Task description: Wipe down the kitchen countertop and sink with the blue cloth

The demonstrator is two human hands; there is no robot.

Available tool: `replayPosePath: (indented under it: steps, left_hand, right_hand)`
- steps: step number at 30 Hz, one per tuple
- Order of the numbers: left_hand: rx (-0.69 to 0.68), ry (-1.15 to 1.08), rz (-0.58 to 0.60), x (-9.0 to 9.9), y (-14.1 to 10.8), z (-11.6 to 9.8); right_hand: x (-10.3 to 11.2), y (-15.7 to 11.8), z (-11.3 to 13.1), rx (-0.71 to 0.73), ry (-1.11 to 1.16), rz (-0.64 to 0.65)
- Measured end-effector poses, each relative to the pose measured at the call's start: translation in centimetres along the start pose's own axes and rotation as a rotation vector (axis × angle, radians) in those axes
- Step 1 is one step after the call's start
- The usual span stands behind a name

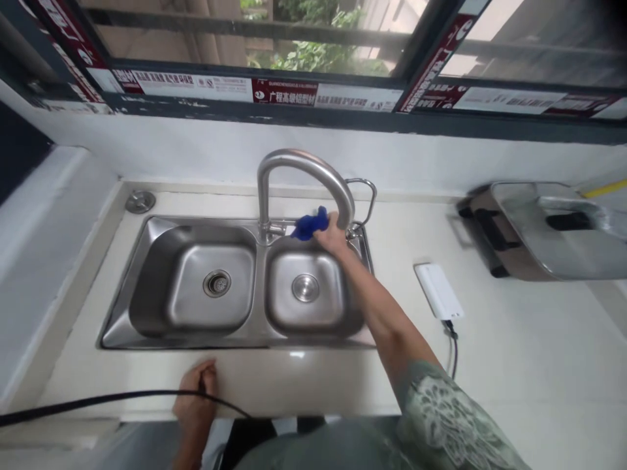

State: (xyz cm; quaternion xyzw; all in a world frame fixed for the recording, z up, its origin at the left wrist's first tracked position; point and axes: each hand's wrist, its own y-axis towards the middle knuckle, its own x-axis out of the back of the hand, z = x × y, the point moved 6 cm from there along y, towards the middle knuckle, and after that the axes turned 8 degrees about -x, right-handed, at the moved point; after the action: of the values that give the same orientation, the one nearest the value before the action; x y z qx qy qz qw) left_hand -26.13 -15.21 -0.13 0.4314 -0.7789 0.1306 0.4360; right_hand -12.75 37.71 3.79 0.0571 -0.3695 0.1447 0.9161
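A double stainless steel sink [261, 313] is set into the pale counter. Behind its right basin, my right hand [333, 234] grips a bunched blue cloth [310, 224] beneath the arch of the metal faucet [294, 156]. The cloth is close to the faucet's base and the sink's back rim. My left hand [196, 388] rests at the counter's front edge, below the left basin, with its fingers curled together; whether anything is inside them is hidden. A black cable [122, 395] passes across that hand.
A white power bank [439, 291] with a cable lies right of the sink. Farther right stands a brown appliance with a glass lid [563, 225]. A round metal strainer [140, 202] sits at the back left. The window frame [245, 114] runs above the wall.
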Motion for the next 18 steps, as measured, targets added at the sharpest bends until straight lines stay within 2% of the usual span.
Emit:
replayPosePath:
  steps: [3, 6, 8, 10, 11, 13, 16, 18]
  left_hand:
    - [0.053, 0.001, 0.038, -0.2, 0.3, -0.2]
    - [0.062, 0.002, 0.057, -0.6, 0.7, -0.3]
    - [0.07, 0.018, 0.057, -0.7, 0.9, -0.4]
    - [0.069, 0.032, 0.044, -0.7, 1.0, -0.6]
    - [0.061, 0.031, 0.029, -0.7, 1.0, -0.8]
    - [0.029, 0.02, -0.016, -0.6, 1.1, -1.0]
    - [-0.028, 0.028, -0.09, -0.4, 1.0, -1.5]
    - [-0.033, 0.041, -0.119, -0.3, 0.9, -1.7]
  right_hand:
    - [4.1, -7.2, -3.4, -0.09, 0.153, 0.022]
    - [10.6, -13.8, -7.4, -0.07, 0.247, -0.021]
    - [15.3, -16.8, -9.8, -0.026, 0.23, -0.091]
    - [18.8, -18.8, -12.1, 0.033, 0.131, -0.122]
    - [19.7, -19.5, -13.1, 0.064, 0.047, -0.11]
    - [19.9, -20.6, -15.0, 0.117, -0.178, -0.054]
    - [18.1, -22.3, -17.2, 0.146, -0.468, -0.001]
    - [17.0, -23.9, -18.0, 0.137, -0.538, -0.012]
